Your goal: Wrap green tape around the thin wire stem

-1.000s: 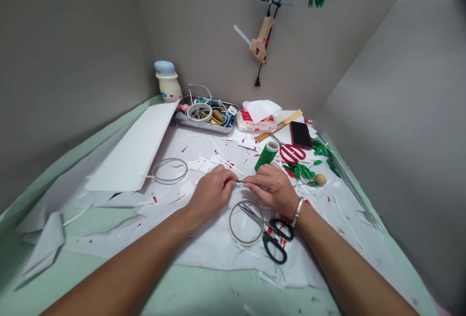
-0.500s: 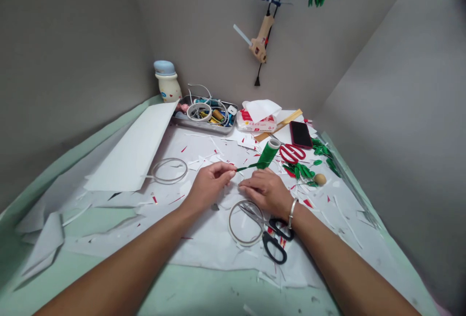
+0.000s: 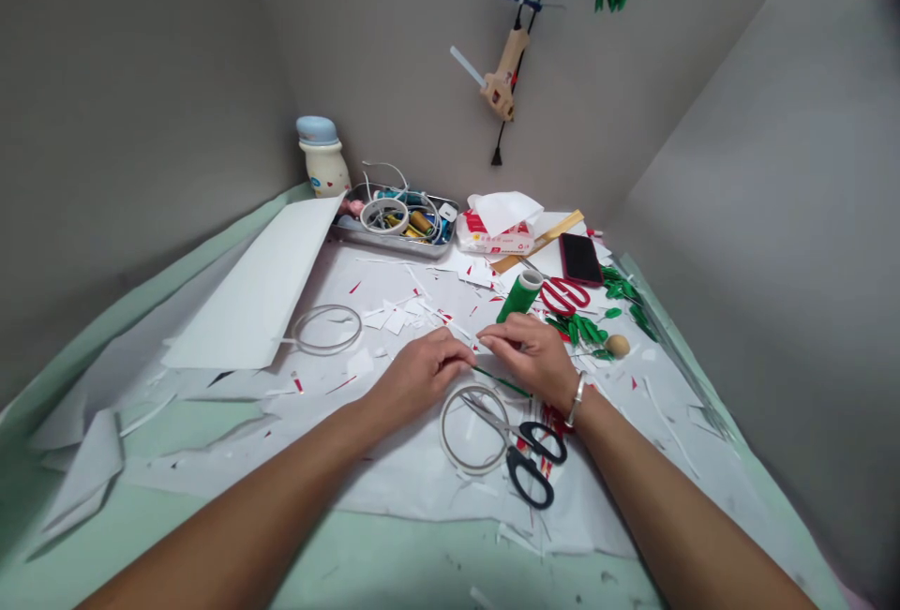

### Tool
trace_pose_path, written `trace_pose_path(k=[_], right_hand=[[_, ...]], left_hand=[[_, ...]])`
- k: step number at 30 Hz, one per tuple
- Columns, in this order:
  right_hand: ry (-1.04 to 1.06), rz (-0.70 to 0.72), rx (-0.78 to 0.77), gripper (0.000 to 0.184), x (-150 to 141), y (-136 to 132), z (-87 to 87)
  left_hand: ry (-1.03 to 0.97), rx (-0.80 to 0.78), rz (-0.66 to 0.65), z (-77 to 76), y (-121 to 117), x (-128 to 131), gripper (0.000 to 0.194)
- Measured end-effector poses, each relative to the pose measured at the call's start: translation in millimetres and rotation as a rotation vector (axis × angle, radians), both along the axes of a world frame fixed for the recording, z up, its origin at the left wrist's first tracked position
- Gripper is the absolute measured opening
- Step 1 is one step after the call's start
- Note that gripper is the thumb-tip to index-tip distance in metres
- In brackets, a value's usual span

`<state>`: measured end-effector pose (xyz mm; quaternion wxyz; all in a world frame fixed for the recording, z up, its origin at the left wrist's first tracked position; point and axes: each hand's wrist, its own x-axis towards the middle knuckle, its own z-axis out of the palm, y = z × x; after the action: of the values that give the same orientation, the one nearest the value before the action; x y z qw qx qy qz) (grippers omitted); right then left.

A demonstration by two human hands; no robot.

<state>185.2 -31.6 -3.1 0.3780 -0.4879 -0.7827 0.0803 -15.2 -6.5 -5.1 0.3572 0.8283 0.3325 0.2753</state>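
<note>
The left fingers [image 3: 456,355] are curled closed at the upper end of a thin green-wrapped wire [image 3: 501,381], which slants from them toward 4 o'clock and ends just below the right wrist. The right fingers [image 3: 498,336] are bent loosely just beside them at 2 o'clock, tips pointing toward the left fingers; whether they pinch anything, I cannot tell. Both the left hand [image 3: 420,374] and the right hand [image 3: 529,359] rest low over a white paper sheet [image 3: 414,479] littered with white and red scraps, and a silver bangle [image 3: 576,400] circles the right wrist.

At 5 o'clock, just below the wire, lies a ring of clear tape [image 3: 464,430], with black-handled scissors [image 3: 529,477] across it. At 1 o'clock stands a roll of green tape [image 3: 518,297], near red-handled scissors [image 3: 564,295]. Further round at 2 o'clock are cut green leaves [image 3: 580,330] and a small wooden egg [image 3: 617,345].

Farther out at 12 o'clock sit a tissue pack [image 3: 496,237], a wooden ruler [image 3: 541,243] and a phone [image 3: 580,260]. At 11 o'clock are a metal tray [image 3: 344,230] of spools and cords, and a bottle [image 3: 323,156]. At 9 o'clock lies a second tape ring [image 3: 327,329], beside a large white sheet [image 3: 253,282] on the pale green surface [image 3: 175,582].
</note>
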Motion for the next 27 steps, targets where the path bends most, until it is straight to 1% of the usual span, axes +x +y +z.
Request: trace_pose_path(k=[1,3,5,7,8,10,13,16,18,20,22,24,27], right_hand=[[0.046,-0.001,-0.038,0.021,0.8,0.9,-0.6],[0.084,0.003,-0.085,0.021,1.4,2.2,-2.6],[0.047,0.014,-0.077,0.02,-0.4,2.1,-5.4],[-0.054,0.042,-0.049,0.017,-4.8,0.4,-7.9],[-0.112,0.058,-0.032,0.016,-7.7,-1.0,-8.6],[-0.226,0.091,0.009,0.015,-13.3,-4.3,-8.3],[-0.329,0.117,0.104,0.017,-17.6,-8.4,-4.8],[-0.327,0.11,0.162,0.019,-15.1,-9.3,-0.2],[-0.279,0.074,0.17,0.02,-11.4,-8.1,2.1],[-0.202,0.027,0.145,0.02,-7.4,-6.0,3.1],[-0.095,-0.01,0.094,0.02,-3.5,-3.1,2.5],[0.018,-0.028,0.041,0.019,0.0,-0.1,0.6],[0.089,-0.032,-0.024,0.02,2.4,2.6,-3.2]], left_hand=[[-0.045,-0.053,-0.002,1.7,0.2,0.2,0.018],[-0.137,-0.189,0.037,5.3,1.0,0.6,0.017],[-0.218,-0.322,0.131,8.5,1.9,1.2,0.02],[-0.263,-0.391,0.245,10.4,2.8,1.8,0.023],[-0.268,-0.391,0.293,10.6,3.4,2.0,0.024],[-0.241,-0.331,0.361,9.1,4.8,1.9,0.024],[-0.143,-0.123,0.398,3.3,7.2,0.0,0.018],[-0.012,0.075,0.347,-2.4,7.6,-2.3,0.017],[0.067,0.13,0.263,-3.7,5.9,-2.7,0.019],[0.097,0.134,0.16,-2.7,3.4,-2.0,0.02],[0.063,0.104,0.073,-0.2,1.1,-0.7,0.02],[-0.014,0.033,0.026,2.8,0.1,0.2,0.019],[-0.151,-0.174,0.055,6.9,1.1,0.8,0.017]])
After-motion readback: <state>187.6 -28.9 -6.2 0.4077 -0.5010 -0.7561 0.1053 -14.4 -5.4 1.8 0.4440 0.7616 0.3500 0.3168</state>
